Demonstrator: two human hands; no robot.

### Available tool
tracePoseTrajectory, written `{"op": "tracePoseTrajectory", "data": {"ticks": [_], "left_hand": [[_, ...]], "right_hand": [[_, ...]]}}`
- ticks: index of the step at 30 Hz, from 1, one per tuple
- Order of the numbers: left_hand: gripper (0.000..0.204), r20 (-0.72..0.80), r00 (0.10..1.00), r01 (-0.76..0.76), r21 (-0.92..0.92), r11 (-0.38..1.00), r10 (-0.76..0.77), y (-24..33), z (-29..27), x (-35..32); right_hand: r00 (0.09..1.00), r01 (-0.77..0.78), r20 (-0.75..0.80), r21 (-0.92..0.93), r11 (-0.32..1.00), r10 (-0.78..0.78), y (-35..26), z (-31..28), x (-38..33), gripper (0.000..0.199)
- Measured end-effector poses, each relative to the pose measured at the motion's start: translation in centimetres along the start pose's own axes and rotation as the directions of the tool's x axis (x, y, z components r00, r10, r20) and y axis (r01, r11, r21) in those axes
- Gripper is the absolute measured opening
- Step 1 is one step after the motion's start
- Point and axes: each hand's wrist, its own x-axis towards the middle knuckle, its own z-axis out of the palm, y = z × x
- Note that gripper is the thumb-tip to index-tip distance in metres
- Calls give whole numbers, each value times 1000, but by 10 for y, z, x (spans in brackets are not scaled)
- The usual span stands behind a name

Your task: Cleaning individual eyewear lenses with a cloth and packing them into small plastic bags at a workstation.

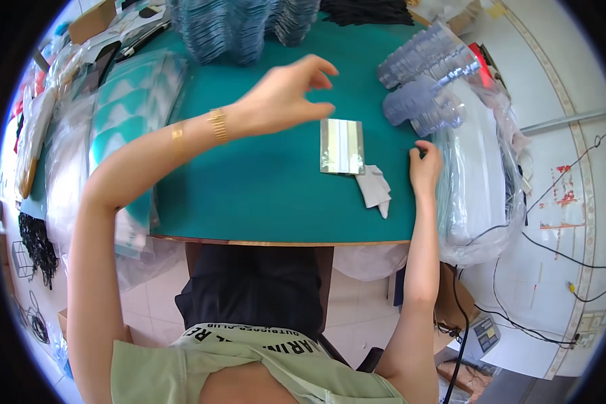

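Note:
My left hand [286,94] is raised over the green table, slightly blurred, with thumb and fingers apart and nothing visible between them. Just below its thumb lies a flat, shiny rectangular packet [342,146] with a pale stripe down its middle. A small grey cloth [375,188] touches the packet's lower right corner. My right hand [426,168] is at the table's right side, beside a clear plastic bag of white sheets [481,168]. Its fingers are curled, with thumb and forefinger tips close together; anything between them is too small to make out.
Stacked clear plastic pieces [424,101] stand at the far right, and tall bluish stacks [236,30] at the back. Bagged clear sheets [124,101] cover the table's left side. Black strips [370,11] lie at the back. Dark cables [458,303] hang at the lower right.

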Motion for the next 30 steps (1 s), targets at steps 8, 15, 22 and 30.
{"op": "tracePoseTrajectory", "data": {"ticks": [8,15,22,30], "left_hand": [[119,1,984,176,54,983,-176,-32,161,127],[100,29,984,170,127,977,-175,-22,168,136],[102,91,996,9,90,996,-17,-33,136,91],[97,161,984,64,94,993,-79,-12,114,48]], "right_hand": [[959,-101,270,613,783,-88,8,11,89,72],[977,-93,210,586,805,-39,13,0,71,63],[983,-94,179,381,920,26,-22,-11,12,69],[990,-79,138,350,933,32,-55,-25,-36,69]]}}
